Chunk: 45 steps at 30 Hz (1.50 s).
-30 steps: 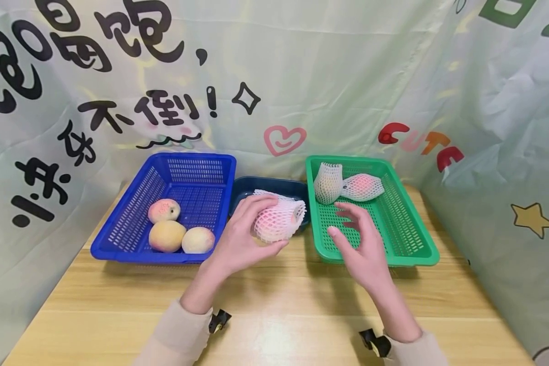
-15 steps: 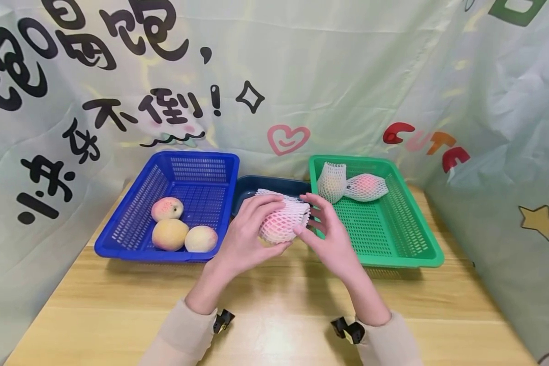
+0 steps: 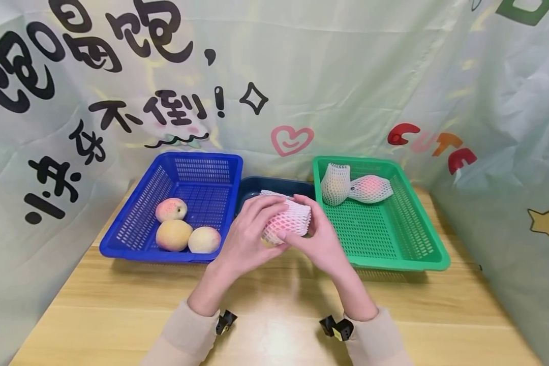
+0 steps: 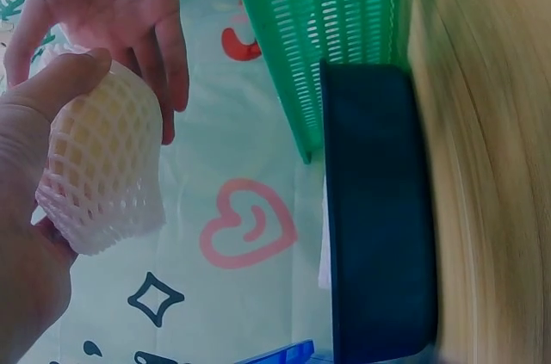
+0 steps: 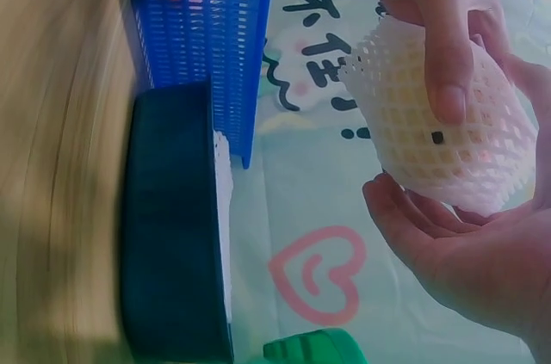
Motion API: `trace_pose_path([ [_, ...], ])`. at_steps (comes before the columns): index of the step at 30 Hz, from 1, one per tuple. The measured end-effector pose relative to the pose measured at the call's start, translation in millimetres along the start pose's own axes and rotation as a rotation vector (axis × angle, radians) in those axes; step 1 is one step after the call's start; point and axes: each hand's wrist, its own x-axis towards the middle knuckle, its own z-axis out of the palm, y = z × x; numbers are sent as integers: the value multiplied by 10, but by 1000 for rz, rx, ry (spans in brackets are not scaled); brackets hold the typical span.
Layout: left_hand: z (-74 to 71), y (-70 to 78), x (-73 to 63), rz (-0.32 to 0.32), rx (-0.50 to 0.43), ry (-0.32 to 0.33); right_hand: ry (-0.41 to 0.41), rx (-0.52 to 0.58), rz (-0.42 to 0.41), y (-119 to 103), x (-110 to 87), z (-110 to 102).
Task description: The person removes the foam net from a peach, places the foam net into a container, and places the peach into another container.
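Above the table, a peach point(image 3: 287, 223) in a white foam net sleeve is between both hands. My left hand point(image 3: 250, 236) grips it from the left, with the thumb pressed on the net in the left wrist view. From the right, my right hand point(image 3: 321, 244) holds the sleeve's end, its thumb in front. The right wrist view shows the right fingers point(image 5: 409, 226) curled beneath the peach. Parts of the peach and several fingertips are hidden in the head view.
Three bare peaches point(image 3: 174, 235) lie in a blue basket point(image 3: 114, 249) on the left. A green basket point(image 3: 432, 259) on the right holds two netted peaches point(image 3: 336, 185). Between them stands a dark blue basin point(image 4: 379, 209), with something white just showing past its rim in the wrist views.
My right hand has come left from over the green basket and taken hold of the netted peach. The left hand keeps its grip. The head view has shifted slightly.
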Motion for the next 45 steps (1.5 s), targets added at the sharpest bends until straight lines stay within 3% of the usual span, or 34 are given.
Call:
trace_pose_path([
  [7,18,3,-21,8,22,-16,16,31,40,12,2,33],
  [19,28,5,-6,36,36,-37,59,18,5,45,34,28],
  [27,4,29,-1,-17,-12,-35,91,74,-51,26,9,-18],
  [32,-37,42,15,-61,-104,45,120,169,-61,10,8,-52],
  [41,-73,3,44,-101,-323,316,227,301,-84,21,11,-64],
  [45,-62,-12,37,-134,-396,392,267,351,-102,25,6,-66],
])
